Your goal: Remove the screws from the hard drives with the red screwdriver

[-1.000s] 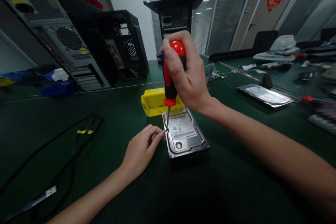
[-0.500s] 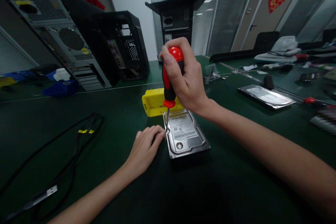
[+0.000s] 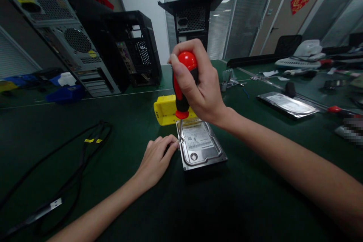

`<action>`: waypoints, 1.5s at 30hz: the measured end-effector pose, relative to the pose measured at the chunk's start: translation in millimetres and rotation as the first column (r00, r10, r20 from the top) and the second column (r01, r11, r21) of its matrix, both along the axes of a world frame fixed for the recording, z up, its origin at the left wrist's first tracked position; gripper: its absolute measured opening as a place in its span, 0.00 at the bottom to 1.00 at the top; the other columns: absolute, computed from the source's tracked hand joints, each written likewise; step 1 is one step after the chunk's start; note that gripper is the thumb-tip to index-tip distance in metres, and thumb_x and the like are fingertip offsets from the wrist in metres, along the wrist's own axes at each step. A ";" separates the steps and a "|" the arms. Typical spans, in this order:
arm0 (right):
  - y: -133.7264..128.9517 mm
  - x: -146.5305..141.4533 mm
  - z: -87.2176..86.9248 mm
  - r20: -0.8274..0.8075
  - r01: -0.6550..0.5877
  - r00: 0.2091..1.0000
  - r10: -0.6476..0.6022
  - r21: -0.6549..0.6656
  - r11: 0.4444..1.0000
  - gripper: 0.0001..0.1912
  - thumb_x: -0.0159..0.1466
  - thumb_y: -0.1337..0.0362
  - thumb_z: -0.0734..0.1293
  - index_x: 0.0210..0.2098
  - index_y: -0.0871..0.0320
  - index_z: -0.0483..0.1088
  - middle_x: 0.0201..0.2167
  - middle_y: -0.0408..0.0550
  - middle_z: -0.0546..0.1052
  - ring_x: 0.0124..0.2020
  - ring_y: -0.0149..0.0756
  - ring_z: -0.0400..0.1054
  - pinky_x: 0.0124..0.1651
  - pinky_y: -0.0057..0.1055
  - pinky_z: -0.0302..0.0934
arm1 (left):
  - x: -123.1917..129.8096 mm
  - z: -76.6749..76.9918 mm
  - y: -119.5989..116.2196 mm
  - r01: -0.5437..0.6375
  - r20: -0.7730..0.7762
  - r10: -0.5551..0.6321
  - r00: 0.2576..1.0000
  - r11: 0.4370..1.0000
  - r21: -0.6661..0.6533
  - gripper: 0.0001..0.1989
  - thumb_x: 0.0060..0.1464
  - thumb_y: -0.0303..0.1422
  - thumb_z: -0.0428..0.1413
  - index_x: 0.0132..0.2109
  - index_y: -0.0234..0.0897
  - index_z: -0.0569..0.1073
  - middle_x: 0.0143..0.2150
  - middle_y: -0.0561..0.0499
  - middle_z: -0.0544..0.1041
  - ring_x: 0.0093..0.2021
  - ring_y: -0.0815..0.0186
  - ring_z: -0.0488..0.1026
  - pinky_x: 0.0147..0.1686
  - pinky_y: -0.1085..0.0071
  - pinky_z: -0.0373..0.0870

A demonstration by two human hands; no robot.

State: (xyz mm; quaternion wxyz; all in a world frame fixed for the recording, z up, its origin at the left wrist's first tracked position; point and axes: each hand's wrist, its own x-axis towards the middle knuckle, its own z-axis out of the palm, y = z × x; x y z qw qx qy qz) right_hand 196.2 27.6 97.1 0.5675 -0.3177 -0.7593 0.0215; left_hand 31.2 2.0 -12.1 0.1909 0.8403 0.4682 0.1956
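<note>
A silver hard drive [image 3: 200, 145] lies label up on the dark green table. My right hand [image 3: 201, 83] is wrapped round the red and black handle of a screwdriver [image 3: 182, 102], which stands nearly upright with its tip at the left edge of the drive. My left hand [image 3: 159, 159] rests on the table, its bent fingers together and the fingertips against the drive's left side; whether they pinch anything small is hidden. Behind the drive sits a yellow tray [image 3: 164, 110], partly covered by the screwdriver and my right hand.
Black cables [image 3: 82, 159] lie on the left. Computer cases [image 3: 79, 41] stand at the back left, with another case [image 3: 193, 19] behind my right hand. A second hard drive [image 3: 287, 104] and tools lie at the right, near a white cap [image 3: 307, 51].
The screwdriver's handle has tipped slightly to the left with my right hand's fingers, while its tip stays at the same spot. My left hand and the drive have barely moved.
</note>
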 end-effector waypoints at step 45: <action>36.1 4.8 32.0 -0.033 -0.752 0.548 0.836 -0.456 0.476 0.08 0.68 0.65 0.55 0.45 0.61 0.52 0.36 0.42 0.63 0.36 0.22 0.65 0.43 0.23 0.64 | 3.1 0.2 4.0 -0.055 0.026 0.060 0.998 0.985 -0.161 0.15 0.65 0.43 0.38 0.38 0.41 0.63 0.35 0.55 0.70 0.38 0.62 0.66 0.40 0.64 0.54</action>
